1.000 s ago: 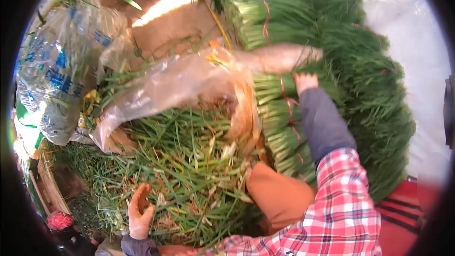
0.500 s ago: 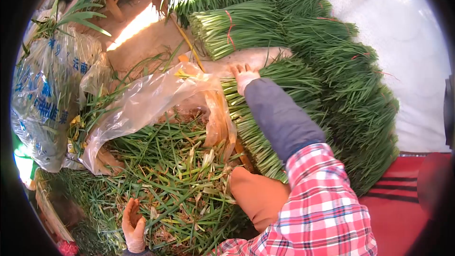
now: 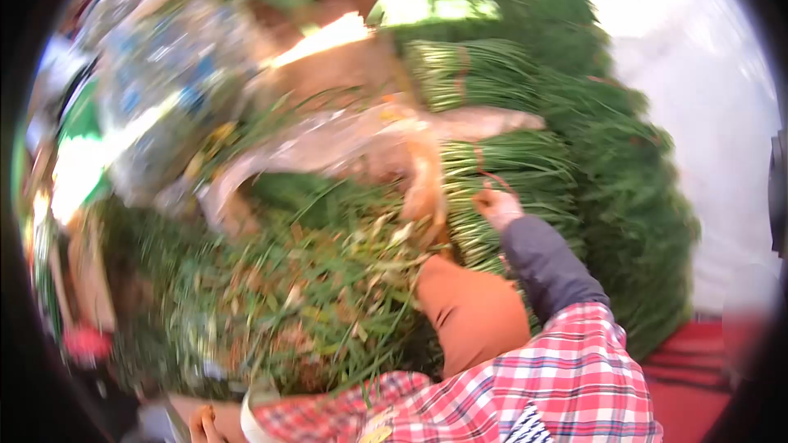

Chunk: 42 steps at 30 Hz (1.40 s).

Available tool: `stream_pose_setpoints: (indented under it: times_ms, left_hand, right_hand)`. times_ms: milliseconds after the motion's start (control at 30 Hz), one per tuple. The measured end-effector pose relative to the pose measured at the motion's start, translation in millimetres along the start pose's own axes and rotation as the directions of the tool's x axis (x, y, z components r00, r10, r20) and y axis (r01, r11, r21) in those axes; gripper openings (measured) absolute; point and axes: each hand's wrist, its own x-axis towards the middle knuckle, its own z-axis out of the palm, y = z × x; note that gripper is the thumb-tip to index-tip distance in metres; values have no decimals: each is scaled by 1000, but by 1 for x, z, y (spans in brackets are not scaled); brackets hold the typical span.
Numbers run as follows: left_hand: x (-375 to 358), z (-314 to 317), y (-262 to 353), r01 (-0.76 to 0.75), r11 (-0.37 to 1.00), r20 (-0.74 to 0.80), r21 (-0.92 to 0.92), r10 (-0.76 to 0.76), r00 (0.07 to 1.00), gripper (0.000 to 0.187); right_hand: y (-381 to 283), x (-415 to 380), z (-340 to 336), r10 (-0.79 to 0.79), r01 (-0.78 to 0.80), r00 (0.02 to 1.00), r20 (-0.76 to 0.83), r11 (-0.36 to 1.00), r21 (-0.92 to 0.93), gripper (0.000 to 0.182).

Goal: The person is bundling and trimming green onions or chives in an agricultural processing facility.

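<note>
On the bundle of garlic chives [image 3: 513, 160] at the centre right, my right hand [image 3: 499, 207] is closed at the pale stem side, its fingertips pinched at a red tie [image 3: 497, 179] that crosses the stalks. My left hand [image 3: 207, 425] is down at the bottom edge, partly cut off by the frame and blurred, with a couple of bent fingers showing. Near it spreads a heap of loose chive leaves and trimmings [image 3: 304, 295]. A clear plastic sheet [image 3: 328, 143] drapes over the heap's far side.
Another tied bundle of chives [image 3: 472, 74] lies farther back, and stacked chives [image 3: 632, 197] run down the right side. A white cloth [image 3: 698, 115] lies beyond them. At upper left is a clear plastic bag with blue print [image 3: 176, 74]. My orange-clad knee [image 3: 476, 312] stands beside the heap.
My right hand has moved from the far edge of the near bundle to its middle, and a red tie now shows around it. My left hand has dropped to the bottom edge. The view has shifted.
</note>
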Motion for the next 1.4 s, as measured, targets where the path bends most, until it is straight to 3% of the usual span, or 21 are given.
stream_pose_setpoints:
  times_ms: [133,233,267,300,367,400,500,600,833,1100,1233,1400]
  left_hand:
    - [-105,-80,-105,130,989,-149,-66,-138,979,22]
    - [-151,-76,-203,314,946,-119,-82,-322,939,23]
    - [-158,-71,-238,368,928,-112,-63,-373,921,24]
    - [-158,-66,-323,352,933,-125,73,-342,931,29]
    - [-170,-57,-368,477,848,-239,231,-426,873,37]
    - [-182,-52,-367,486,849,-228,205,-441,868,40]
    - [-185,-46,-382,535,844,-99,37,-530,842,39]
    - [-174,-29,-500,667,724,-170,178,-645,745,35]
    - [-117,-46,-532,699,665,-189,263,-675,713,34]
    - [-56,-44,-563,678,663,-185,319,-658,730,33]
    - [-58,-47,-567,667,674,-193,319,-642,742,32]
    - [-75,-56,-552,637,708,-203,305,-605,770,31]
  right_hand:
    - [-57,5,-64,-174,170,984,24,978,117,17]
    - [-161,-3,-88,-354,305,931,92,890,339,15]
    - [-196,-14,-86,-421,348,898,132,860,372,15]
    - [-225,-20,-76,-508,410,832,222,834,369,17]
    - [-291,-68,-42,-645,556,728,231,754,350,20]
    - [-310,-86,-31,-710,619,666,230,698,361,23]
    - [-354,-145,9,-611,588,630,479,779,221,29]
    - [-356,-177,53,-580,605,556,596,773,188,31]
    - [-346,-214,76,-374,409,635,676,905,116,30]
    - [-352,-245,65,-275,421,685,674,905,-58,31]
    - [-353,-245,68,-224,318,696,682,948,-12,31]
    - [-358,-243,78,-270,408,652,708,913,-27,33]
